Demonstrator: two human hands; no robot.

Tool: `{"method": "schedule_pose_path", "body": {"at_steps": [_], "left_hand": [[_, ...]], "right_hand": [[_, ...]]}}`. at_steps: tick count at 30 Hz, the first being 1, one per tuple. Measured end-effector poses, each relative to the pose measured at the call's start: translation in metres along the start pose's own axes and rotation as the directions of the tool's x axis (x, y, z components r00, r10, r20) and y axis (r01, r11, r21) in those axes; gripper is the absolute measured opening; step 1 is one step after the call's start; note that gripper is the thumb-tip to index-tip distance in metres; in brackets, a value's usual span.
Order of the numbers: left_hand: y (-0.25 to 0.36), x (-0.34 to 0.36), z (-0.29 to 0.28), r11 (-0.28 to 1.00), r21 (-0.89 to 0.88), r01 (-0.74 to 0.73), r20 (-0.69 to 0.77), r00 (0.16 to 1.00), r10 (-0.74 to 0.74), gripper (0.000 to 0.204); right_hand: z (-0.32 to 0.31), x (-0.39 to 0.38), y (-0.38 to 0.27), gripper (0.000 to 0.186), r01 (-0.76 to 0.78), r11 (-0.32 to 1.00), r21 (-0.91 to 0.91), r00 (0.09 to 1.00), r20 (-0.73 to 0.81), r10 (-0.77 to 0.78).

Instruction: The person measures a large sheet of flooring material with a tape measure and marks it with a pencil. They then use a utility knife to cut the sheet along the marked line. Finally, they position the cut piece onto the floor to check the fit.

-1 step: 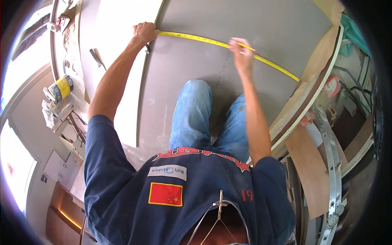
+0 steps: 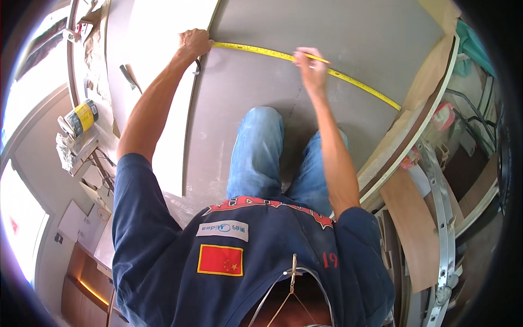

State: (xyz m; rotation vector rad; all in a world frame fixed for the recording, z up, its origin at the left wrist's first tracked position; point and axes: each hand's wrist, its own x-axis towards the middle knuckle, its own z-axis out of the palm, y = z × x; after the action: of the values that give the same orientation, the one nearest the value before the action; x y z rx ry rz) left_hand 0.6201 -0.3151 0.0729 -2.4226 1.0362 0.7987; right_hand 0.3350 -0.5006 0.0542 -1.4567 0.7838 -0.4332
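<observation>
A yellow tape measure (image 2: 253, 49) stretches across a grey board (image 2: 261, 82), its far end near the board's right edge. At the tape's left end, my left hand (image 2: 194, 43) is closed around it over the edge of a white board (image 2: 169, 136); the fingers hide the case, if one is there. A small dark curved piece (image 2: 197, 66) shows just below that hand. My right hand (image 2: 312, 65), slightly blurred, grips a yellow pencil (image 2: 321, 58) over the middle of the tape. Beneath it, a faint dotted line runs down the grey board toward my knees.
A dark-handled tool (image 2: 129, 77) lies on the white board. To the left stands a can with a yellow label (image 2: 83, 117). Brown paper (image 2: 419, 87) runs along the curved right edge. Beyond it are a metal rail (image 2: 444, 229), wood strips (image 2: 411, 229) and a green cloth (image 2: 471, 46).
My right hand, with the pencil, has shifted a little left along the tape. My left hand and the tape stay put.
</observation>
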Motion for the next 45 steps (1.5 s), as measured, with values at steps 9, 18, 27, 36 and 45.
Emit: {"method": "schedule_pose_path", "body": {"at_steps": [9,18,27,36,45], "left_hand": [[0.003,0.008,-0.007,0.994,0.055,-0.095,-0.021,0.995,0.096,0.029],[0.003,0.013,-0.01,0.994,0.068,-0.08,0.055,0.996,0.077,0.028],[0.007,0.014,-0.016,0.993,0.082,-0.088,0.095,0.992,0.08,0.028],[0.007,0.011,-0.017,0.995,0.058,-0.083,0.094,0.993,0.077,0.027],[0.005,0.013,-0.009,0.995,0.065,-0.078,0.079,0.994,0.073,0.028]], "right_hand": [[0.117,0.018,0.012,0.012,-0.188,0.977,0.1,0.972,0.161,0.17],[0.12,0.027,0.019,0.014,-0.142,0.986,0.086,0.983,0.128,0.13],[0.121,0.029,0.023,0.017,-0.124,0.992,0.033,0.985,0.129,0.119],[0.121,0.03,0.02,0.02,-0.128,0.991,-0.05,0.981,0.142,0.134],[0.119,0.03,0.018,0.015,-0.131,0.988,-0.077,0.972,0.186,0.143]]}}
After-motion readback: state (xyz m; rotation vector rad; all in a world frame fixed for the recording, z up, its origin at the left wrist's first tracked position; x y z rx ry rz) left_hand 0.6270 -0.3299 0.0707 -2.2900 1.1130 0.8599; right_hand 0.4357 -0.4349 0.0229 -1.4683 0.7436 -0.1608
